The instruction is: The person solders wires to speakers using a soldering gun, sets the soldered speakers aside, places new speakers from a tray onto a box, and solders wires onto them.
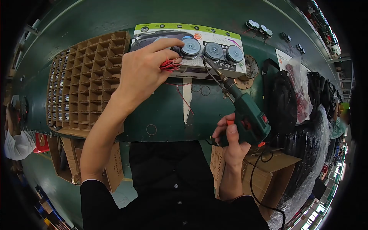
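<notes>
Speakers [213,51], round and silvery, lay in a row on a printed box [220,37] that rested on the green table [149,115], toward the box's near side. Reaching over from the left, the left hand [143,69] curled around a bunch of red and black wires [170,65], its forefinger extended to the edge of the leftmost speaker; whether it also pinched that speaker I couldn't tell. The right hand [234,140] was wrapped around the handle of a green soldering gun [249,115], whose tip pointed at the gap between the leftmost and middle speakers; contact was too small to make out. Beyond the left forearm stood a divided cardboard tray [74,132], its left columns filled with small parts. Near the right side lay a black bag [281,92].
</notes>
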{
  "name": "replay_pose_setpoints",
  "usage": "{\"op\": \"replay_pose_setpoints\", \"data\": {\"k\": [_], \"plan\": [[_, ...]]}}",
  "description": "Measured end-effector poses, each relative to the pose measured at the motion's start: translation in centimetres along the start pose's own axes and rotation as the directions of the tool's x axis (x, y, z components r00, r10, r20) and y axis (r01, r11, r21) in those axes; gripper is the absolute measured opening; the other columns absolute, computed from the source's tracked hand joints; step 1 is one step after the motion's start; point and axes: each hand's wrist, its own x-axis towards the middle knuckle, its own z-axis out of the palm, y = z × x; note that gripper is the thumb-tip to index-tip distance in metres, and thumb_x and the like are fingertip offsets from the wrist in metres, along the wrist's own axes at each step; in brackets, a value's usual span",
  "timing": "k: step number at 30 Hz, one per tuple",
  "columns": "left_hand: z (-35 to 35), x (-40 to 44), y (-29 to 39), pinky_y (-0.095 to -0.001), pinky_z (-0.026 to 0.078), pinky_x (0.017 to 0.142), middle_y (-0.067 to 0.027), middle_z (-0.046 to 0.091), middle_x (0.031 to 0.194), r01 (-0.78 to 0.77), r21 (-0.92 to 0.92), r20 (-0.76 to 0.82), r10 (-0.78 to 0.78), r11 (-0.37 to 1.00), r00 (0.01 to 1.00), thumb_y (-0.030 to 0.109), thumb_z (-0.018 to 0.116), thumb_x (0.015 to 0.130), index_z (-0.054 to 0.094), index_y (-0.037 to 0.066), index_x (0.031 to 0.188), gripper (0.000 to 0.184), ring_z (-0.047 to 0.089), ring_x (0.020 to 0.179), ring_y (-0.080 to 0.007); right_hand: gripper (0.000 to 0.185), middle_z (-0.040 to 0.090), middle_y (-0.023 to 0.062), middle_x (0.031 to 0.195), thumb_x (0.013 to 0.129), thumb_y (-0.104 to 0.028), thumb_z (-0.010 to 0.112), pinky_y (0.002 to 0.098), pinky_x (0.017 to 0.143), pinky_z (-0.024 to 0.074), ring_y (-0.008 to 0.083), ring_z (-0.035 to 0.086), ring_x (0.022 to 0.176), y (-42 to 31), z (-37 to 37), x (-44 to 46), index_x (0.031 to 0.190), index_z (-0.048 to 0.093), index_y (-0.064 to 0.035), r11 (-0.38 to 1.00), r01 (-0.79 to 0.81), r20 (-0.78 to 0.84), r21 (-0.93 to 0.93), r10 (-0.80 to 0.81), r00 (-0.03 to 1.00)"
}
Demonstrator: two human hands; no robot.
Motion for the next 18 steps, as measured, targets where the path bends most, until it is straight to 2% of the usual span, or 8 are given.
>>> {"op": "replay_pose_setpoints", "data": {"k": [4,6,7,9,11,13,17,18], "plan": [[-0.1,-0.1,-0.1,-0.0311,0.057,0.072,-0.0009,0.074,0.112,0.009,-0.025,0.004,-0.009,1.000,1.000,0.007,0.078,0.083,0.074,0.007,0.094,0.011,0.073,0.087,-0.0218,0.032,0.064,0.0146,0.093,0.099,-0.025,0.063,0.0293,0.048,0.0470,0.0185,0.063,0.060,1.6,-0.3,0.2,0.115,0.056,0.0013,1.000,-0.001,0.018,0.012,0.001,1.000],[-0.2,-0.3,-0.2,-0.0305,0.056,0.070,-0.0010,0.074,0.105,-0.074,-0.012,-0.219,0.070,0.997,0.973,0.007,0.079,0.077,0.074,0.010,0.096,0.020,0.072,0.081,-0.0223,0.031,0.064,0.0157,0.093,0.100,-0.026,0.062,0.0289,0.046,0.0470,0.0186,0.063,0.058,2.4,-0.2,0.1,0.114,0.055,0.0012,0.998,-0.010,0.021,0.068,0.008,1.000],[-0.3,-0.4,0.1,-0.0305,0.056,0.070,-0.0010,0.074,0.105,-0.077,-0.012,-0.214,0.073,0.997,0.974,0.007,0.079,0.077,0.074,0.010,0.096,0.020,0.072,0.081,-0.0223,0.031,0.064,0.0157,0.093,0.100,-0.026,0.062,0.0289,0.046,0.0470,0.0186,0.063,0.058,2.6,-0.1,0.2,0.114,0.055,0.0012,0.997,-0.010,0.017,0.072,0.009,1.000],[-0.7,-1.5,1.5,-0.0286,0.055,0.071,-0.0061,0.074,0.094,0.102,-0.254,-0.104,-0.132,0.962,0.986,0.004,0.078,0.080,0.074,0.007,0.099,0.020,0.071,0.077,-0.0216,0.030,0.066,0.0162,0.095,0.098,-0.022,0.065,0.0274,0.049,0.0473,0.0179,0.064,0.061,3.0,0.0,0.5,0.114,0.058,0.0022,0.969,-0.078,-0.004,0.236,0.082,0.997],[-0.1,-1.6,3.4,-0.0277,0.054,0.070,-0.0080,0.072,0.086,0.180,-0.305,-0.128,-0.228,0.935,0.965,0.001,0.076,0.083,0.073,0.003,0.097,0.015,0.069,0.075,-0.0202,0.029,0.065,0.0161,0.094,0.100,-0.024,0.062,0.0271,0.044,0.0449,0.0177,0.062,0.056,3.3,0.0,1.0,0.112,0.056,0.0010,0.976,-0.073,-0.011,0.203,0.077,0.997],[0.2,-1.8,3.9,-0.0258,0.051,0.073,-0.0057,0.071,0.090,0.388,-0.528,0.019,-0.446,0.756,0.895,-0.001,0.076,0.086,0.072,-0.002,0.100,0.015,0.066,0.084,-0.0107,0.029,0.064,0.0161,0.092,0.101,-0.027,0.059,0.0269,0.038,0.0424,0.0174,0.059,0.052,3.4,-0.1,1.3,0.111,0.055,-0.0002,0.983,-0.071,-0.017,0.171,0.075,0.997],[2.0,-1.6,3.3,-0.0279,0.054,0.068,-0.0067,0.069,0.089,0.294,-0.472,-0.094,-0.379,0.831,0.921,0.001,0.077,0.082,0.074,0.004,0.094,0.014,0.067,0.072,-0.0203,0.029,0.064,0.0164,0.090,0.100,-0.027,0.060,0.0274,0.037,0.0407,0.0170,0.059,0.049,2.6,-0.5,1.7,0.110,0.055,0.0002,0.981,-0.109,0.002,0.162,0.110,0.994],[2.1,-1.4,3.4,-0.0285,0.054,0.068,-0.0050,0.069,0.092,0.226,-0.342,-0.174,-0.297,0.912,0.939,0.003,0.078,0.080,0.074,0.005,0.093,0.014,0.068,0.073,-0.0203,0.029,0.064,0.0166,0.090,0.100,-0.026,0.060,0.0274,0.036,0.0400,0.0170,0.059,0.049,2.3,-0.4,1.9,0.109,0.055,0.0006,0.981,-0.125,0.007,0.149,0.125,0.992]]}}
